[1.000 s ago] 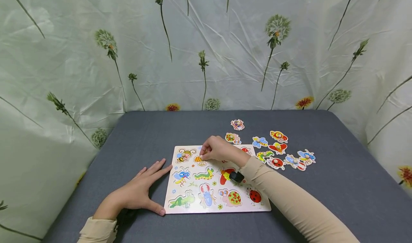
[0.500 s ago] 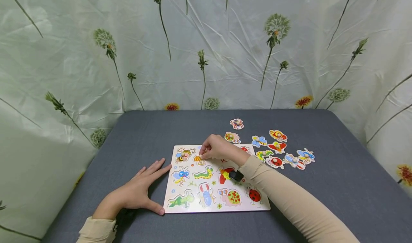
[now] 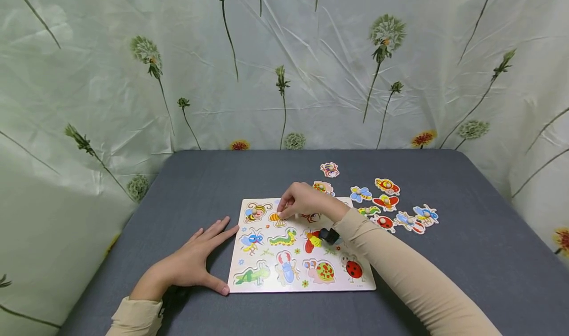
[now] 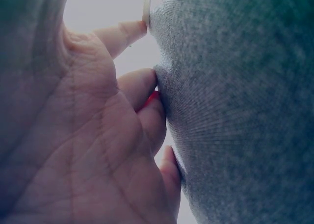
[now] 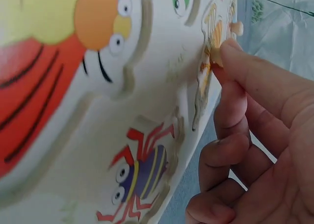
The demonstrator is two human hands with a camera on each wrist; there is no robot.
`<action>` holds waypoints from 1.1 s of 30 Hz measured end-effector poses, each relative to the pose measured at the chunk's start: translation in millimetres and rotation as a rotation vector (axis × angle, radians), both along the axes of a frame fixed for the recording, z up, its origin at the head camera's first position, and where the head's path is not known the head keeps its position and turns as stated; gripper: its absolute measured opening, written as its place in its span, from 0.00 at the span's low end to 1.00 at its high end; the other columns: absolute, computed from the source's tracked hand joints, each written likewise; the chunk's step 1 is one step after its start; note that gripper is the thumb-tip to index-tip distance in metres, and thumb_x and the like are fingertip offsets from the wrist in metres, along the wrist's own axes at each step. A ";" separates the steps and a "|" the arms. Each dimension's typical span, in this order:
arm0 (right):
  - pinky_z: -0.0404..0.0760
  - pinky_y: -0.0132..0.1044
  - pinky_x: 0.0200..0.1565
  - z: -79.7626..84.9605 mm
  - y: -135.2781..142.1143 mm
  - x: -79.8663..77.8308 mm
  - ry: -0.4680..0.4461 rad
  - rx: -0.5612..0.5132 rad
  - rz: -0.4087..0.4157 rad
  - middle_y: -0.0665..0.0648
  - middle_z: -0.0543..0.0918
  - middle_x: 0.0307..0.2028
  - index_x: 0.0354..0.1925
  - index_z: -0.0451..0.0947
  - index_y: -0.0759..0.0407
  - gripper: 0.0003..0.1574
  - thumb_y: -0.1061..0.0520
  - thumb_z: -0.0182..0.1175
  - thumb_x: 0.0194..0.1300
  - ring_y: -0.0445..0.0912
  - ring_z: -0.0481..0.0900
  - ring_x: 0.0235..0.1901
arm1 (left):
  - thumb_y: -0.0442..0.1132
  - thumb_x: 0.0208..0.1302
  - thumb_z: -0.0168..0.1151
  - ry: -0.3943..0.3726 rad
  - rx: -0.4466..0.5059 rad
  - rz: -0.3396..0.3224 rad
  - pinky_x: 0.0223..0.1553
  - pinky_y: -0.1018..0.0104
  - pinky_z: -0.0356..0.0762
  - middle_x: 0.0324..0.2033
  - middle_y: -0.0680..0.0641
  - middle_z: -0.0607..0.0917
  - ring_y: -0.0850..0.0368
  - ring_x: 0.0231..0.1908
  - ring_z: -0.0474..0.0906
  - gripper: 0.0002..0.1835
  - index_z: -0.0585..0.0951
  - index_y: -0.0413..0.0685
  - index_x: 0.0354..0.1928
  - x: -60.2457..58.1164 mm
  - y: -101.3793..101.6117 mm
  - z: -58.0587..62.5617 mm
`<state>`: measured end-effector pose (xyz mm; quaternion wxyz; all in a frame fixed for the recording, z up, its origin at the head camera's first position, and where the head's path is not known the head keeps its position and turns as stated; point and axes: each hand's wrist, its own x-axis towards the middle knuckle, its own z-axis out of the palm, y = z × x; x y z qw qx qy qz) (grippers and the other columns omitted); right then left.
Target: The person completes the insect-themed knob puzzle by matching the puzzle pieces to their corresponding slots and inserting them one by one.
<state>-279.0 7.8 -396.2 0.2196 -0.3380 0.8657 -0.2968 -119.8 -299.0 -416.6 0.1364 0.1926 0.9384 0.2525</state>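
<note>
My right hand pinches, between thumb and forefinger, the small wooden knob of an orange striped insect puzzle piece at the board's top row. That piece lies at its recess, partly hidden by my fingers. The white puzzle board shows printed insects in cut-out recesses. To its left, a bee puzzle piece with a knob sits in the top left recess. My left hand lies spread on the table, thumb tip at the board's lower left corner, fingers near its left edge.
Several loose knobbed insect pieces lie on the grey table right of and behind the board, among them a spider piece, a ladybird piece and a red-winged piece. A flower-patterned curtain hangs behind.
The head view has shifted slightly. My right hand keeps its pinch on the knob at the same spot, with more of the printed spider showing under it. My left hand stays put.
</note>
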 end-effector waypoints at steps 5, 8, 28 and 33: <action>0.66 0.29 0.27 3.2 8.3 -5.8 -0.001 -0.031 0.012 0.47 0.78 0.22 0.43 0.93 0.55 0.06 0.55 0.74 0.70 0.38 0.66 0.21 | 0.72 0.38 0.86 0.004 0.003 -0.004 0.78 0.20 0.43 0.86 0.37 0.52 0.25 0.83 0.49 0.74 0.59 0.57 0.86 0.0 -0.3 -1.1; 0.65 0.30 0.27 5.6 14.4 -10.8 0.000 -0.047 -0.026 0.49 0.77 0.22 0.44 0.93 0.55 0.07 0.54 0.73 0.71 0.39 0.65 0.21 | 0.71 0.38 0.86 0.006 0.009 -0.006 0.78 0.20 0.43 0.86 0.37 0.52 0.25 0.83 0.49 0.74 0.59 0.57 0.86 0.7 -1.0 -2.0; 0.70 0.40 0.39 15.9 79.3 -58.8 0.003 -0.197 -0.433 0.59 0.82 0.32 0.57 0.89 0.59 0.19 0.48 0.67 0.77 0.49 0.70 0.31 | 0.71 0.38 0.86 0.001 0.017 -0.005 0.78 0.20 0.42 0.86 0.37 0.52 0.24 0.83 0.49 0.74 0.58 0.57 0.87 2.1 -1.3 -4.5; 0.73 0.43 0.48 9.8 96.9 -67.8 -0.018 -0.224 -0.554 0.64 0.85 0.49 0.59 0.87 0.64 0.22 0.49 0.65 0.78 0.55 0.76 0.45 | 0.71 0.38 0.86 0.007 0.014 -0.004 0.78 0.19 0.43 0.86 0.37 0.52 0.25 0.83 0.49 0.74 0.58 0.57 0.87 1.0 -0.8 -3.0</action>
